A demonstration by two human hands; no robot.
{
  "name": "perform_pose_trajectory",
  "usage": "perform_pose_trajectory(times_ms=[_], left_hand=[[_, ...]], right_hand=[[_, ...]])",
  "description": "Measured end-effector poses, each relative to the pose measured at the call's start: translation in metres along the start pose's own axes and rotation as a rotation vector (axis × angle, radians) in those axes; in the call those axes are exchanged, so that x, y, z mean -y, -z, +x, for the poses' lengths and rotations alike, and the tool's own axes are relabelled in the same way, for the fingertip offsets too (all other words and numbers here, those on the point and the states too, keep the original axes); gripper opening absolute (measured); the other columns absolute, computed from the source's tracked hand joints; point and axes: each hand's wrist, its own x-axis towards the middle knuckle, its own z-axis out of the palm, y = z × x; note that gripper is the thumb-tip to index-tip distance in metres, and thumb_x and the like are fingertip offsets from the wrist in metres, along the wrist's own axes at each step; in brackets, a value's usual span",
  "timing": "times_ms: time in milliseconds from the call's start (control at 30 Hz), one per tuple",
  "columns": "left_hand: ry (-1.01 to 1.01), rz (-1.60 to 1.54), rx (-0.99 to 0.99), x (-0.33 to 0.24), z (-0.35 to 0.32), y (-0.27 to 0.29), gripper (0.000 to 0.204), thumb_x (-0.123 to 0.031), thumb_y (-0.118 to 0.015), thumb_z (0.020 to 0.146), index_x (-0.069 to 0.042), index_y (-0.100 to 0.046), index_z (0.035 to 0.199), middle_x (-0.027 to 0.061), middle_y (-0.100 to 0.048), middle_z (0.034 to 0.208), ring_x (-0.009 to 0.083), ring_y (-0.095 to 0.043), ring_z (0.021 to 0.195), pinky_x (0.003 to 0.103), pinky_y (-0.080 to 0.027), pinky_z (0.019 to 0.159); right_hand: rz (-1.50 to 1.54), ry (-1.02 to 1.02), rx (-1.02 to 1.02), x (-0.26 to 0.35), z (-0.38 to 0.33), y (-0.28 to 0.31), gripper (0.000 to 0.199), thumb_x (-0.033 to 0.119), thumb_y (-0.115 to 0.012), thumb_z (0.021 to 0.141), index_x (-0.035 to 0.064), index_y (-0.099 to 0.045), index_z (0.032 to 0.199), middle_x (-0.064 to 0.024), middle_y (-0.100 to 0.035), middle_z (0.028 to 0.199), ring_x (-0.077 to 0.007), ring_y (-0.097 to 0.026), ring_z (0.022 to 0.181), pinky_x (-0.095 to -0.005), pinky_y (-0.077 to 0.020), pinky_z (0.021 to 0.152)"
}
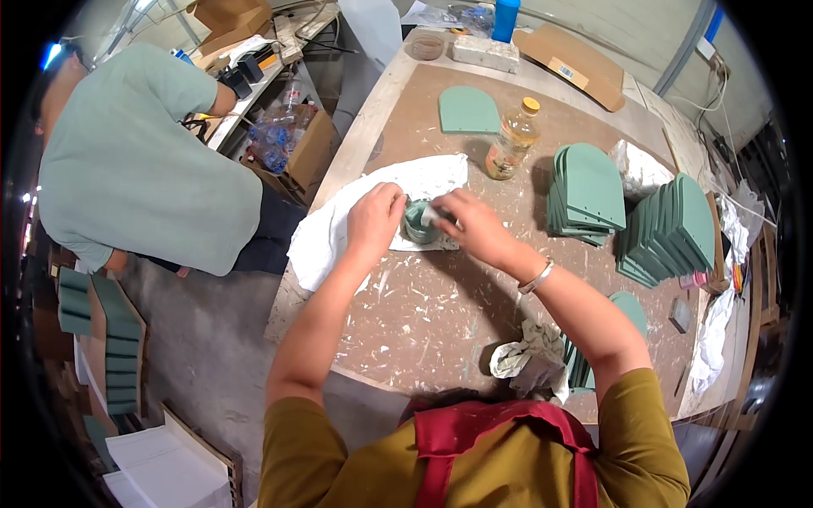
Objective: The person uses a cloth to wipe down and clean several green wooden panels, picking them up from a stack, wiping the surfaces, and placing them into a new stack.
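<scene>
On the white cloth (326,241) stands a small clear jar (420,230) with green stuff in it. My left hand (374,222) is closed at the jar's left side, thumb and fingers pinched at its rim. My right hand (476,227) is closed on a small whitish piece (430,215) at the jar's right rim; whether it is cloth or something stiffer I cannot tell. Beyond the jar stands a bottle (512,144) with a yellow cap and pale yellow liquid. A green arched panel (468,110) lies flat farther back.
Stacks of green arched panels (590,190) (675,224) stand on the right. A crumpled rag (533,356) lies near the front edge beside more panels (628,311). Cardboard (576,63) and a blue cup (506,19) are at the back. A person (152,161) bends at a bench on the left.
</scene>
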Motion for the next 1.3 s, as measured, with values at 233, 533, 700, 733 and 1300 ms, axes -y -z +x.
perform_pose_trajectory(times_ms=[233, 533, 700, 733, 1300], left_hand=[[0.117, -0.025, 0.084, 0.029, 0.002, -0.006, 0.020, -0.018, -0.063, 0.096, -0.004, -0.068, 0.108, 0.0162, -0.071, 0.097, 0.0332, -0.068, 0.090, 0.040, -0.051, 0.081], [-0.187, -0.191, 0.241, -0.137, -0.073, -0.028, 0.007, -0.005, -0.059, 0.092, 0.000, -0.064, 0.092, 0.0112, -0.066, 0.090, 0.0243, -0.065, 0.084, 0.035, -0.051, 0.074], [-0.757, -0.461, 0.955, -0.283, -0.170, -0.112, 0.020, -0.018, -0.064, 0.091, -0.002, -0.066, 0.103, 0.0154, -0.067, 0.106, 0.0316, -0.064, 0.098, 0.042, -0.051, 0.088], [-0.829, -0.476, 0.772, -0.303, -0.194, -0.131, 0.029, -0.023, -0.064, 0.094, -0.002, -0.064, 0.114, 0.0150, -0.066, 0.116, 0.0313, -0.063, 0.106, 0.041, -0.050, 0.091], [-0.510, -0.083, 0.728, -0.382, -0.238, -0.261, 0.073, -0.056, -0.052, 0.098, -0.004, -0.040, 0.148, 0.0156, -0.045, 0.151, 0.0326, -0.039, 0.142, 0.046, -0.025, 0.120]], right_hand=[[-0.493, 0.186, 0.152, -0.005, -0.062, 0.063, 0.019, 0.015, -0.065, 0.087, 0.0045, -0.061, 0.102, -0.0143, -0.059, 0.099, -0.0352, -0.062, 0.094, -0.0462, -0.0518, 0.081], [0.725, -0.496, -0.461, -0.016, -0.288, 0.213, 0.031, 0.020, -0.064, 0.098, 0.0087, -0.064, 0.127, 0.0014, -0.066, 0.114, -0.0061, -0.058, 0.100, -0.0234, -0.0473, 0.079], [0.671, -0.454, -0.512, -0.038, -0.346, 0.231, 0.031, 0.020, -0.064, 0.098, 0.0052, -0.064, 0.126, 0.0015, -0.066, 0.116, -0.0066, -0.059, 0.099, -0.0219, -0.0466, 0.080], [0.537, -0.433, -0.461, -0.038, -0.346, 0.232, 0.031, 0.020, -0.065, 0.098, 0.0044, -0.064, 0.126, 0.0014, -0.066, 0.116, -0.0070, -0.059, 0.099, -0.0218, -0.0466, 0.080], [-0.055, 0.334, 0.465, -0.017, -0.301, 0.208, 0.019, 0.010, -0.068, 0.086, 0.0049, -0.070, 0.104, -0.0106, -0.063, 0.103, -0.0323, -0.060, 0.101, -0.0429, -0.0485, 0.086]])
